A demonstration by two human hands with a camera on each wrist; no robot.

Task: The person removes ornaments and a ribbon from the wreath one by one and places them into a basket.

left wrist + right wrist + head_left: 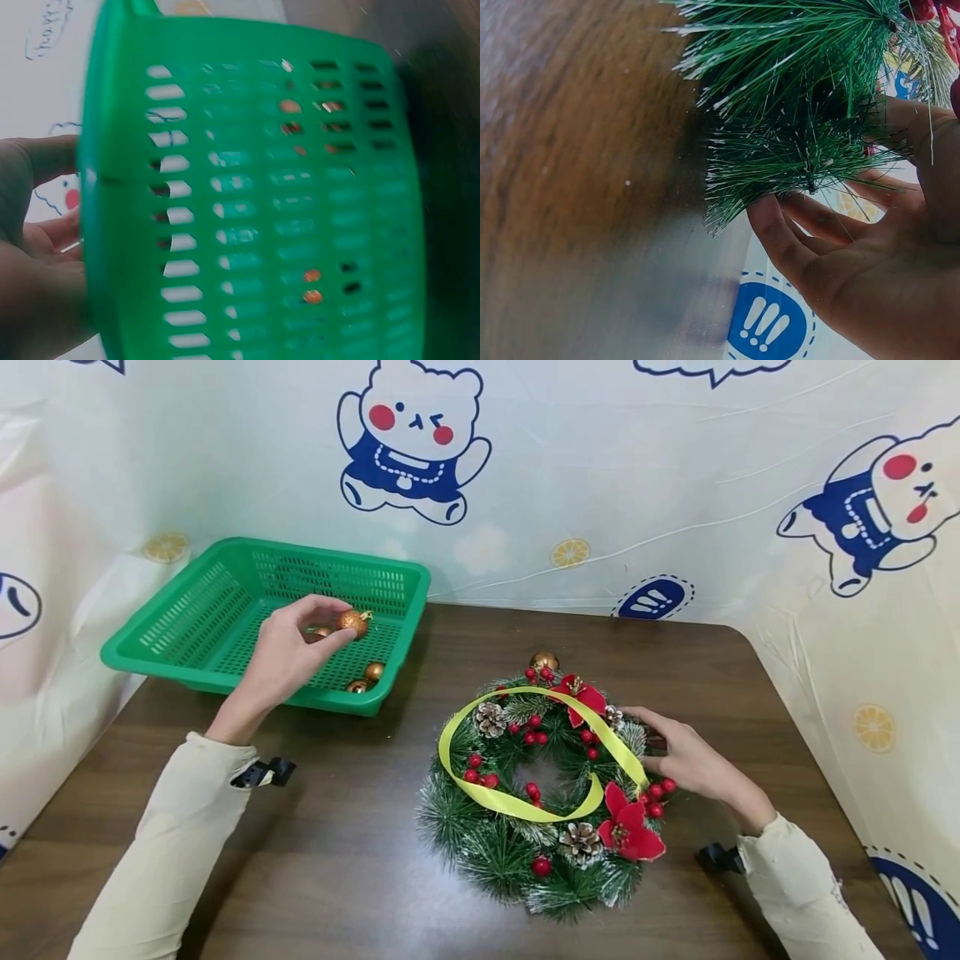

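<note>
My left hand pinches a gold glittery Christmas bauble between thumb and fingers, above the green plastic basket. More gold baubles lie on the basket floor. From the left wrist, the basket's slotted wall hides much of the view, including the held bauble. On the table lies a green Christmas wreath with pinecones, red berries and red flowers. A yellow ribbon loops over its top. My right hand grips the wreath's right edge, fingers under the pine needles.
One gold bauble is at the wreath's far edge. The brown wooden table ends at a printed curtain behind the basket and wreath. The basket stands at the table's back left.
</note>
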